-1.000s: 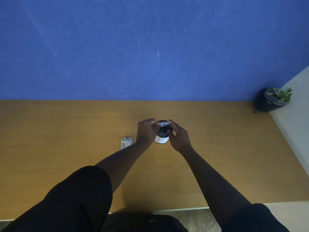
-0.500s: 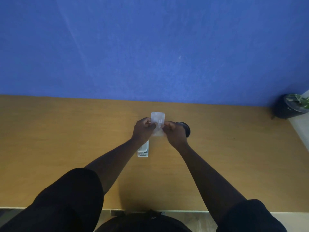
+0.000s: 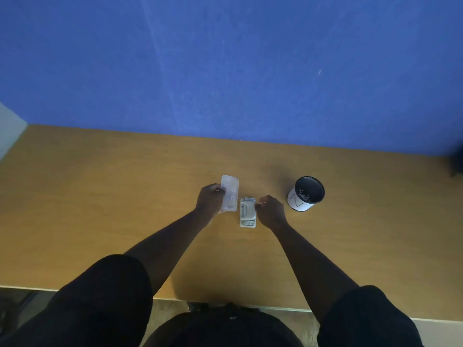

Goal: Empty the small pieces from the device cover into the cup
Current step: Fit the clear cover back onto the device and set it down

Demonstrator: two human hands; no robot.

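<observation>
The translucent white device cover [image 3: 230,193] is held in my left hand [image 3: 210,199], tilted a little above the wooden table [image 3: 100,209]. The grey-white device body [image 3: 247,212] lies flat on the table just right of the cover. My right hand [image 3: 270,211] rests against the device's right edge, fingertips touching its upper corner. The cup [image 3: 306,193], white outside and black inside, stands upright to the right of both hands; several small light pieces show at its bottom. I cannot tell whether anything lies in the cover.
A blue wall [image 3: 225,66] backs the table. The table's near edge [image 3: 275,308] runs just above my dark clothing. A dark object [image 3: 459,161] sits at the far right edge of the view.
The cover left the cup's mouth and moved left, now in my left hand alone. My right hand let go of it and went down to the device body. The view shifted leftward.
</observation>
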